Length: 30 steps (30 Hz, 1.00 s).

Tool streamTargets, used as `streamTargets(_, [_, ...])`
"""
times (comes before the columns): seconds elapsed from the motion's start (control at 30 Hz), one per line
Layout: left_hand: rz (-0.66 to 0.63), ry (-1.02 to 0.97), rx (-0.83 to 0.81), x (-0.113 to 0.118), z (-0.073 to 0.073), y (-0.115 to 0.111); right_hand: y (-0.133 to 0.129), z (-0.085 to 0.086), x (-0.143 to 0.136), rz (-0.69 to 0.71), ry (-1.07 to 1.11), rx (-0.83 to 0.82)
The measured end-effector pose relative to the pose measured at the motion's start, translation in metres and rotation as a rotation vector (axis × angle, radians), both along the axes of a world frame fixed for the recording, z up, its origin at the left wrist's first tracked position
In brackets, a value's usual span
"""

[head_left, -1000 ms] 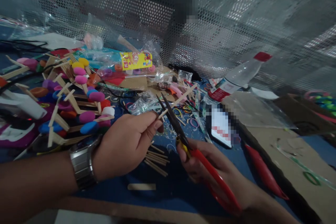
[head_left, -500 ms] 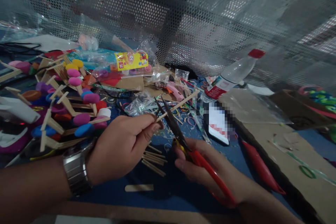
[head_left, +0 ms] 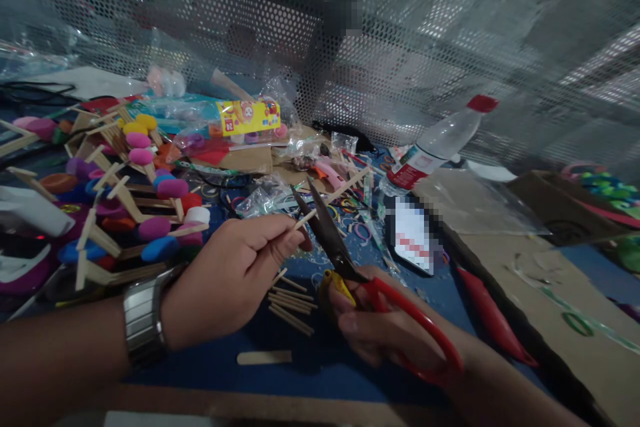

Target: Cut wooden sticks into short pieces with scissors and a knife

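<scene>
My left hand (head_left: 235, 273), with a metal watch on the wrist, pinches a thin wooden stick (head_left: 305, 219) between thumb and fingers. My right hand (head_left: 395, 320) is wrapped round the red handles of a pair of scissors (head_left: 345, 257). The parted blades stand at the stick, which continues beyond them up to the right. Whether the stick is cut through I cannot tell. Below my left hand several short wooden sticks (head_left: 293, 300) lie on the blue table. A flat craft stick piece (head_left: 264, 357) rests nearer the front edge.
At left is a heap of wooden-stick pieces with colourful foam discs (head_left: 160, 248). Behind lie a yellow-labelled plastic packet (head_left: 250, 118) and a pink glue gun (head_left: 330, 173). A tilted bottle (head_left: 435, 147), a phone (head_left: 413, 233) and cardboard (head_left: 530, 293) occupy the right.
The scissor blades and handles have spread wider apart around the stick. My right hand has shifted slightly, while my left hand keeps its hold in nearly the same place.
</scene>
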<state>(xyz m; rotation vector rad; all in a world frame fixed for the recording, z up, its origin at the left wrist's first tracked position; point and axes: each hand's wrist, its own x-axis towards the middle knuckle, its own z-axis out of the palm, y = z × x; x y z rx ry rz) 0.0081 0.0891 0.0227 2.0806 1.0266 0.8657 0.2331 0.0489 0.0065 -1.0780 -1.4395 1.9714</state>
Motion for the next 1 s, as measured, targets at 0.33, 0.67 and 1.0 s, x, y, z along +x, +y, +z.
streamTargets(0.33, [-0.056, -0.195, -0.419, 0.0014, -0.0034, 0.0015, -0.0032, -0.0039, -0.0041, -0.055, 0.173, -0.288])
streamTargets(0.67, [-0.075, -0.295, -0.577, 0.0050, -0.0039, 0.0057, -0.0005, -0.0043, -0.0054, -0.050, 0.201, -0.330])
streamTargets(1.0, [-0.002, -0.180, -0.394, 0.0036, -0.0029, -0.0014, 0.0051, -0.0012, 0.0001, -0.108, -0.105, 0.010])
